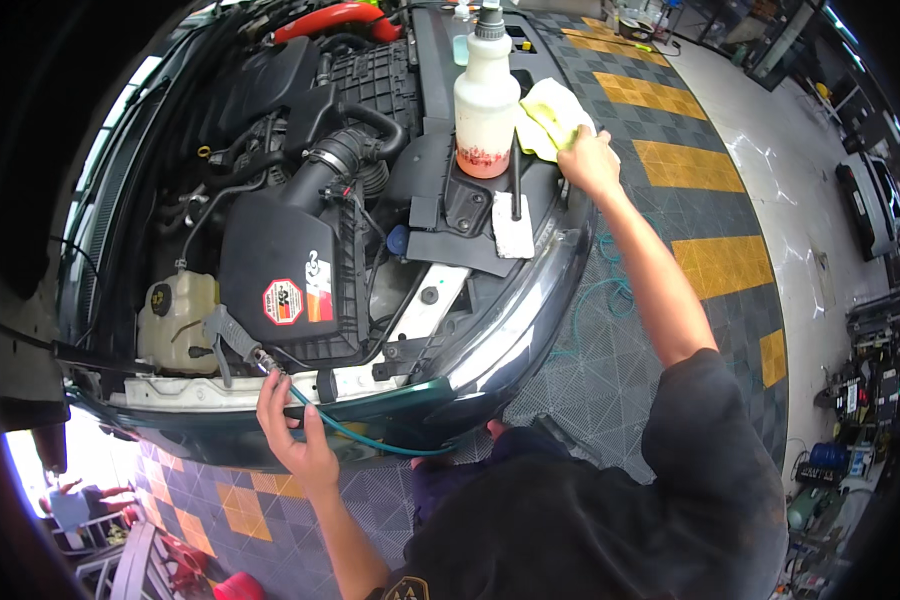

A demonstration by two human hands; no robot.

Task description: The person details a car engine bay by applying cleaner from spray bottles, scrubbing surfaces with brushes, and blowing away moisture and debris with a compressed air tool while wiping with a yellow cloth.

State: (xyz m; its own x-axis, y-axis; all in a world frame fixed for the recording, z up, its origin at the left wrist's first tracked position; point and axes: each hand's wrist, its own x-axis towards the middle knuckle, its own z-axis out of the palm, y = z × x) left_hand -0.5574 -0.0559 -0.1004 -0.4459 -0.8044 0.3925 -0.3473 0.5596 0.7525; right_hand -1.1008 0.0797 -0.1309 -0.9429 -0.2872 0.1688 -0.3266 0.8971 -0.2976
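My right hand point(592, 161) grips a pale yellow-green cloth point(551, 120) at the front edge of an open car engine bay. Left of the cloth, a white plastic bottle point(487, 105) with pinkish liquid and a grey neck stands on the black front cover. My left hand point(292, 427) is at the fender edge, fingers apart, fingertips by the metal coupling of a grey air blow gun point(232, 337); whether they touch it is unclear. From the coupling a teal air hose point(367, 441) runs over the fender. The gun lies against the coolant reservoir point(180, 319).
A black air filter box point(285, 247) bears stickers. Near the headlight point(510, 300) lies a white folded pad point(513, 232) under a black rod. Behind the white bottle is a small clear bottle point(461, 41). More teal hose point(615, 285) coils on the tiled floor point(615, 360). A person point(82, 502) is at lower left.
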